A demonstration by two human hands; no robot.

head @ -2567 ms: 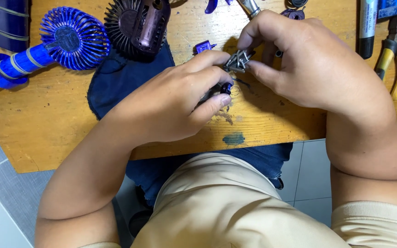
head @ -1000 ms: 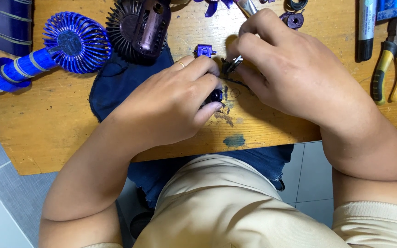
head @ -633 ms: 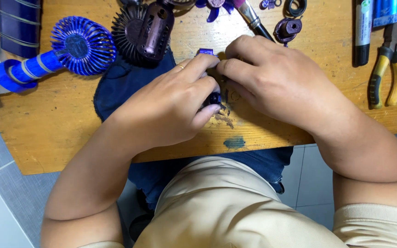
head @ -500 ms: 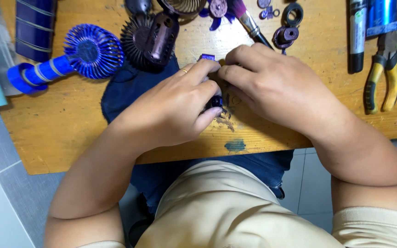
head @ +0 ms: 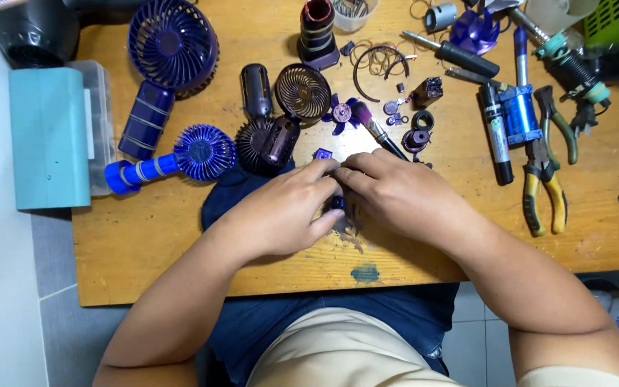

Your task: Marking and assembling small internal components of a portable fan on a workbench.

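wooden table (head: 145, 244), fans (head: 173, 44), pliers (head: 544, 188)

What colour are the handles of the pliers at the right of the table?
Yellow, on the pliers, seen in the head view.

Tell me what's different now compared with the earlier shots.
The right hand has come down from its raised position and closed in against the left hand; both now press together over a small dark part on the wooden table. The metal piece the right fingers pinched earlier is no longer visible. The blue handheld fan and yellow-handled pliers lie untouched.
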